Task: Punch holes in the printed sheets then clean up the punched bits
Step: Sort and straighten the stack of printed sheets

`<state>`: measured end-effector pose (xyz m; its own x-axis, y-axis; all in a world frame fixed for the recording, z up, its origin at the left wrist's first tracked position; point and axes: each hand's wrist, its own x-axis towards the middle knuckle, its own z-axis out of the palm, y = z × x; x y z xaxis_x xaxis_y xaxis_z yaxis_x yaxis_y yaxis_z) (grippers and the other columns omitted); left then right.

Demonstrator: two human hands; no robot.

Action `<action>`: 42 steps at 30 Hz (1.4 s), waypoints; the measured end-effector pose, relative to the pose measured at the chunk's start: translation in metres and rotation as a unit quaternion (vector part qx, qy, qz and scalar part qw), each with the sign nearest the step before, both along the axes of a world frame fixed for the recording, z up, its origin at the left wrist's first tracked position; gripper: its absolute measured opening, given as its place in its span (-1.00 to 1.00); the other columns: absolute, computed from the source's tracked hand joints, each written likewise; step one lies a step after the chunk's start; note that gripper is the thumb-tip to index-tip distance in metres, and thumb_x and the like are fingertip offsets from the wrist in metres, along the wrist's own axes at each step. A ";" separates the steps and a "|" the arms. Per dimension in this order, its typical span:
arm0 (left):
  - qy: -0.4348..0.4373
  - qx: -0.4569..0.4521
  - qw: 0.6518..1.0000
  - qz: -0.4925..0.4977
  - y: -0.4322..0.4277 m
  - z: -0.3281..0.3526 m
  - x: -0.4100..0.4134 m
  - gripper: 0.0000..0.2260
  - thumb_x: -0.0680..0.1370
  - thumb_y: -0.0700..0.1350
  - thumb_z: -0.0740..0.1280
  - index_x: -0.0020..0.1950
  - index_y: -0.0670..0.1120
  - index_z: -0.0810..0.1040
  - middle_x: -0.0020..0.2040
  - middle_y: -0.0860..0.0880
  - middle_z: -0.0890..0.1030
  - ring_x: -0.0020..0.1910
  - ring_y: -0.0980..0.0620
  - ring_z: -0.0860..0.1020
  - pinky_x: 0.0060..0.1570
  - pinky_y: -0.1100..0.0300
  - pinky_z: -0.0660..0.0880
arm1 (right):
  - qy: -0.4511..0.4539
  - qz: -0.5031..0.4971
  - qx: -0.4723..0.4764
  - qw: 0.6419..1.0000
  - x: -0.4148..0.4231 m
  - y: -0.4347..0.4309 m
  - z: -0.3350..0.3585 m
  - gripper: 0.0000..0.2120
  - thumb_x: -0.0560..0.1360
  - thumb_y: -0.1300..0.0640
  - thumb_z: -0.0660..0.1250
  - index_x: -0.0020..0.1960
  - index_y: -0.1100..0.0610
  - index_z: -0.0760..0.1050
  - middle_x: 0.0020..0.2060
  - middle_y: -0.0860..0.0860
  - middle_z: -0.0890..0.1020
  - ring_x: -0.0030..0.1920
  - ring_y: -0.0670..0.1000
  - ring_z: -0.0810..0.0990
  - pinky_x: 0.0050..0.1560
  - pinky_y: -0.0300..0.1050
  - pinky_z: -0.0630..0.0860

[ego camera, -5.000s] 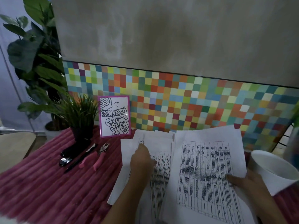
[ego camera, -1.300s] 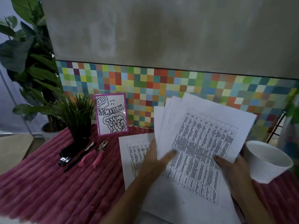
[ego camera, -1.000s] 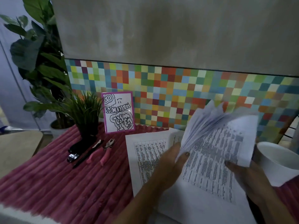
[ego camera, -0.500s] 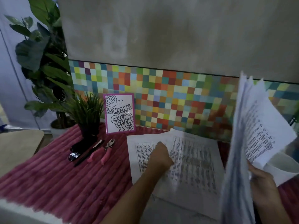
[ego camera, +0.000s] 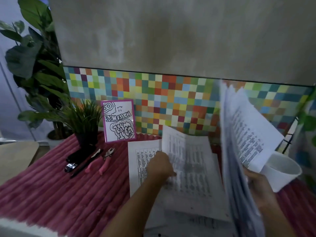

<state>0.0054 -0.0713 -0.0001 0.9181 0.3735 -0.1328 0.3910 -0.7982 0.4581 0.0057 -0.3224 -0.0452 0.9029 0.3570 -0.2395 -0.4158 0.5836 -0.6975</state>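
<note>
On pink mat: two loose sheets under left hand, fingers flat, released; right hand grasping upright paper stack; one white cup.

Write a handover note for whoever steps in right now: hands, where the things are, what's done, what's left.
Left hand: pressing on the loose printed sheets lying on the pink mat.
Right hand: gripping the thick stack of sheets, raised nearly on edge.
Tools: pink-handled punch pliers, a black pen and a black stapler lie untouched, left of the sheets. White cup stands at the right, behind the raised stack.
Done: sheets being sorted only; no holes or punched bits visible.
Left: square up the sheets, punch them, then gather the bits, perhaps into the cup.
</note>
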 end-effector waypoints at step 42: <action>-0.078 -0.419 0.905 -0.002 0.028 -0.013 -0.001 -0.50 0.44 0.10 0.49 0.30 0.03 0.43 0.21 0.07 0.50 0.15 0.09 0.49 0.10 0.29 0.38 | -0.196 -0.135 -0.675 0.699 0.032 0.046 0.011 -0.40 0.11 -0.08 0.43 0.06 0.21 0.53 0.07 0.17 0.44 0.19 0.24 0.40 0.23 0.01 0.26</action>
<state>0.0045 -0.0428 -0.0126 0.9509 0.1995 -0.2365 0.2675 -0.1464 0.9524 0.0377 -0.2765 -0.0341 0.9843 -0.1517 0.0908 -0.0408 -0.6946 -0.7183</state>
